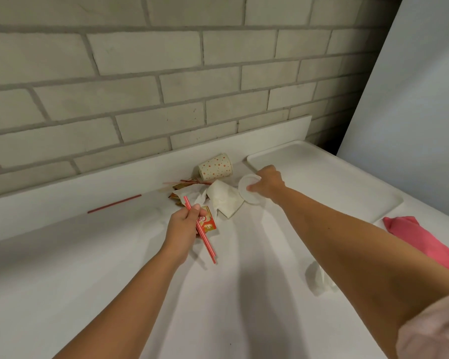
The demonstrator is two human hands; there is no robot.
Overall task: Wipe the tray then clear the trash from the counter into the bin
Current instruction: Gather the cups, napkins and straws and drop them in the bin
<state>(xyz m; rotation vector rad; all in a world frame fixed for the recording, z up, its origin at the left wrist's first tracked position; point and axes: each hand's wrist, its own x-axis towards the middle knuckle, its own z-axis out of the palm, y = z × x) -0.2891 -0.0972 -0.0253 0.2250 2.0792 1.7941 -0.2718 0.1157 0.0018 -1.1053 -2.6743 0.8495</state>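
On the white counter (88, 255), the left hand (182, 226) grips two red straws (208, 244) above an orange packet (209, 225). The right hand (268, 182) pinches a round white lid (244, 183) by its rim. A dotted paper cup (215, 167) lies on its side near the back edge, just behind crumpled napkins (223, 200). A single red straw (114, 203) lies along the back edge at the left. The white tray (322, 177) occupies the far right corner, with a pink cloth (420, 239) just in front of it at the right edge.
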